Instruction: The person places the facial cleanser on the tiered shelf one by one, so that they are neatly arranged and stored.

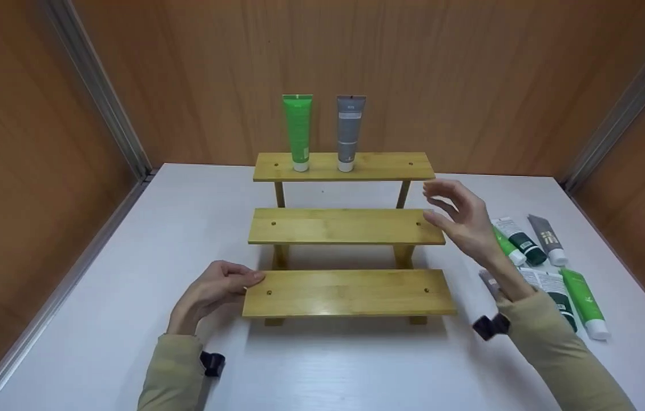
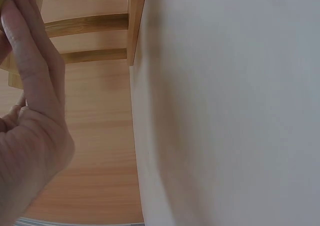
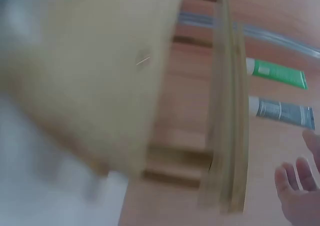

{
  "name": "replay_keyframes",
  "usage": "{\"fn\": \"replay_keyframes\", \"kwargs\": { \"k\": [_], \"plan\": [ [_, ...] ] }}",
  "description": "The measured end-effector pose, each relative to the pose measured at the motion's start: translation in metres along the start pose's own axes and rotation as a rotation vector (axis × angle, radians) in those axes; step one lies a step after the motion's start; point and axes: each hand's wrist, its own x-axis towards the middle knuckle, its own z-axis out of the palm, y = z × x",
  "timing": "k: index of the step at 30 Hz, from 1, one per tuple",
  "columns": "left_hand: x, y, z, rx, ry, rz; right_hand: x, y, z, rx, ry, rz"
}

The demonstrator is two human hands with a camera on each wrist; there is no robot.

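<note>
A three-tier wooden display stand (image 1: pixel 345 292) stands on the white table. At the left end of its lowest tier, my left hand (image 1: pixel 217 288) grips the corner, thumb on top; the left wrist view shows that hand (image 2: pixel 37 91) against the wood. My right hand (image 1: pixel 462 220) is raised by the right end of the middle tier, fingers loosely bent with nothing between them. On the top tier, a green tube (image 1: pixel 298 131) and a grey tube (image 1: pixel 349 131) stand upright on white caps, side by side. The right wrist view is blurred.
Several tubes lie at the right of the table, partly behind the right forearm: a green tube (image 1: pixel 585 302), a grey tube (image 1: pixel 548 238) and white tubes with dark green caps (image 1: pixel 519 240). Wooden panels (image 1: pixel 345 68) wall the table at the back and sides.
</note>
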Motion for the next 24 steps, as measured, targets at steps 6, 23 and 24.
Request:
{"fn": "replay_keyframes", "kwargs": {
  "k": [6, 23, 24],
  "plan": [
    [0.000, 0.000, 0.001, 0.012, 0.019, -0.010, -0.055, 0.014, -0.047, -0.187, -0.079, 0.032],
    [-0.001, 0.001, 0.001, 0.018, 0.032, -0.023, -0.140, 0.053, -0.129, -0.362, -0.333, 0.172],
    [-0.001, 0.001, 0.001, 0.013, 0.028, -0.021, -0.142, 0.055, -0.131, -0.354, -0.349, 0.183]
  ]
}}
